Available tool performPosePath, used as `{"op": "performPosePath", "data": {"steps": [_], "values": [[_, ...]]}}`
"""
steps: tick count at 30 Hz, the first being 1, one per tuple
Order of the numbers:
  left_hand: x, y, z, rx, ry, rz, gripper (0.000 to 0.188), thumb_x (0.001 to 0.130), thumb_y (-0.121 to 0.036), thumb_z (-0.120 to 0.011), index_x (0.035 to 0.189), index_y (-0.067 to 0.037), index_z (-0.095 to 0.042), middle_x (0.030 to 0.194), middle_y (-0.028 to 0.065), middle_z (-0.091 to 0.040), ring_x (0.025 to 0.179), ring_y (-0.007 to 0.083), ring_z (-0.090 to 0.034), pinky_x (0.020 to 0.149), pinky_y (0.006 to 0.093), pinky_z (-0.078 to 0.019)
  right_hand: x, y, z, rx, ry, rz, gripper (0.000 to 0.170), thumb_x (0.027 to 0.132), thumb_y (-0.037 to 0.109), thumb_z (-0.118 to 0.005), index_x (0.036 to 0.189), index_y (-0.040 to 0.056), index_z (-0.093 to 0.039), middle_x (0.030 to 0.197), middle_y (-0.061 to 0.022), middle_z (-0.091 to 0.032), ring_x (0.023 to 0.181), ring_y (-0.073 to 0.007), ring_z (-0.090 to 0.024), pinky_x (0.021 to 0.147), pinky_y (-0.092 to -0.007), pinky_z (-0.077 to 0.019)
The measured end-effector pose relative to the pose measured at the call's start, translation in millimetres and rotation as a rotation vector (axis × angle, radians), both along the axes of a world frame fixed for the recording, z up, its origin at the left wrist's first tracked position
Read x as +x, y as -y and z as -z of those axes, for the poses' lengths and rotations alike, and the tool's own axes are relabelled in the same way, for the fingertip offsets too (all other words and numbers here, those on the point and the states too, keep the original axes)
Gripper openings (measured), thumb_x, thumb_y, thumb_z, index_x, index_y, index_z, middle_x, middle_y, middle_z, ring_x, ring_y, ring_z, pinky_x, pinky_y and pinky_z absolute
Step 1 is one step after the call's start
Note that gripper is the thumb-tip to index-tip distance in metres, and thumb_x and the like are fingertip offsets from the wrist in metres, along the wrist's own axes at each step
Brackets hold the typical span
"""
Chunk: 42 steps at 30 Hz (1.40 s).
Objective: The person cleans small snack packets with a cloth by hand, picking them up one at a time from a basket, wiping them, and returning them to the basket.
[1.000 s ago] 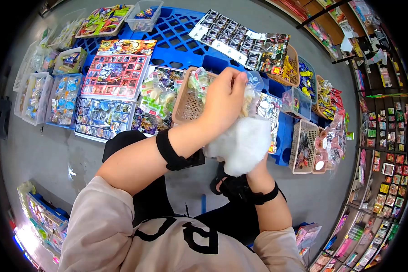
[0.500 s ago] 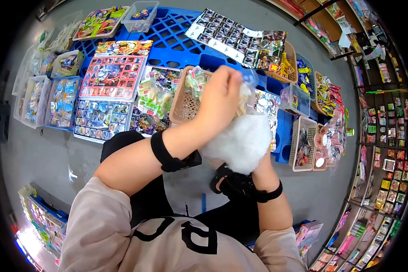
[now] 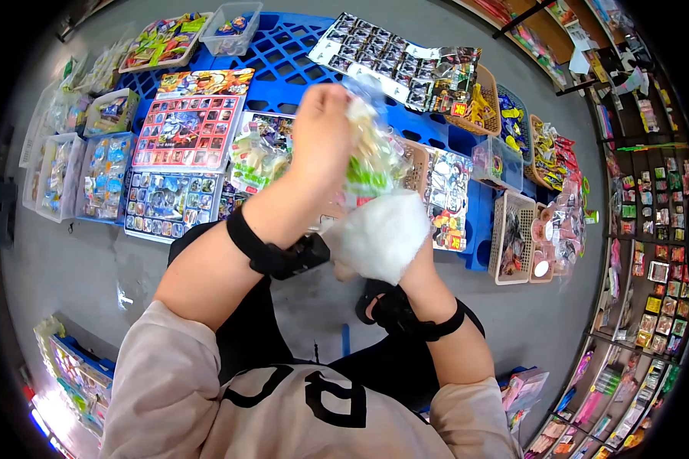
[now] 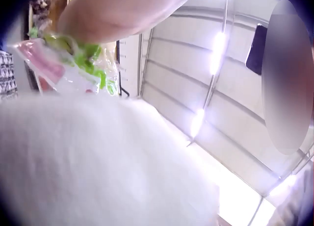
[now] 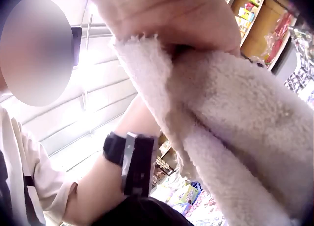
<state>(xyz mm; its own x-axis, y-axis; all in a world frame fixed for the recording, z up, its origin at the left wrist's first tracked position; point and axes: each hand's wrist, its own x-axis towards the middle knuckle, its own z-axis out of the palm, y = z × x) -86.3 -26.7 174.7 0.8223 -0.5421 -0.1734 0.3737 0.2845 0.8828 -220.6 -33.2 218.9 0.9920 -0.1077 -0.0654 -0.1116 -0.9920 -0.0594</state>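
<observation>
My left hand point(image 3: 323, 134) is raised over the blue pallet in the head view, its fingers curled at the top of a clear plastic packet point(image 3: 377, 164) with green print and pale contents. In the left wrist view the same packet point(image 4: 91, 64) shows just beyond the palm. Below it my right hand point(image 5: 181, 17) grips a fluffy white cloth point(image 3: 381, 237). That cloth covers most of the right hand in the head view, and its folds fill much of the right wrist view. A tan basket point(image 3: 415, 164) stands partly hidden behind the packet.
Picture card sheets point(image 3: 187, 130) and more green-printed packets point(image 3: 256, 157) lie on the blue pallet point(image 3: 283, 50). Clear bins point(image 3: 57, 172) line its left side. Baskets of bagged goods point(image 3: 511, 229) stand at the right, and shelves point(image 3: 651, 245) rise beyond the grey floor.
My left hand has moved left and slightly up, bringing the packet across in front of the basket. My right hand and the white cloth have shifted a little to the left.
</observation>
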Motion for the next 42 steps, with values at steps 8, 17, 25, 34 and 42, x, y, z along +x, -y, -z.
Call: {"op": "performPosePath", "data": {"steps": [8,17,25,34,42], "values": [[32,-15,1,-0.087,-0.051,0.056,0.019,0.091,-0.019,-0.035,0.098,-0.003,-0.043,0.085,0.0084,-0.054,0.08,0.0171,-0.056,0.071,0.0306,-0.0476,-6,15,5,0.4,0.574,0.227,0.011,0.053,0.02,-0.066,0.062,0.015,-0.061,0.064,-0.0075,-0.049,0.06,-0.0219,-0.053,0.052,-0.033,-0.0413],[-18,-28,-6,-0.303,-0.211,0.291,0.025,0.089,-0.01,-0.038,0.111,-0.01,-0.025,0.108,0.0124,-0.044,0.098,0.0216,-0.048,0.088,0.0389,-0.0408,1,21,34,0.938,0.736,0.221,0.033,0.066,0.003,-0.057,0.099,-0.0012,-0.056,0.095,-0.0102,-0.057,0.084,-0.02,-0.056,0.073,-0.0286,-0.0434],[-13,-31,6,-0.077,0.484,0.257,0.063,0.072,-0.012,-0.062,0.12,-0.004,-0.021,0.115,0.0182,-0.038,0.108,0.0269,-0.042,0.087,0.0363,-0.0377,-22,46,36,1.051,1.016,0.814,0.016,0.077,0.014,-0.056,0.089,0.0028,-0.057,0.085,-0.0088,-0.061,0.079,-0.0193,-0.059,0.068,-0.0292,-0.0462],[12,-39,-22,0.256,0.746,1.171,0.046,0.076,-0.031,-0.063,0.107,-0.001,-0.047,0.085,0.0073,-0.054,0.078,0.0136,-0.049,0.068,0.0276,-0.0406,-37,25,36,0.449,0.88,0.537,0.024,0.066,0.011,-0.068,0.087,0.003,-0.06,0.077,-0.0099,-0.063,0.069,-0.0203,-0.062,0.062,-0.0283,-0.0472],[-7,-34,-2,0.192,1.109,1.187,0.034,0.077,-0.026,-0.058,0.094,0.002,-0.051,0.067,0.018,-0.055,0.058,0.0252,-0.055,0.057,0.0331,-0.0422,-32,28,20,0.701,0.57,0.677,0.037,0.065,0.02,-0.07,0.096,0.0025,-0.058,0.082,-0.0105,-0.063,0.075,-0.0146,-0.06,0.068,-0.0264,-0.0462]]}}
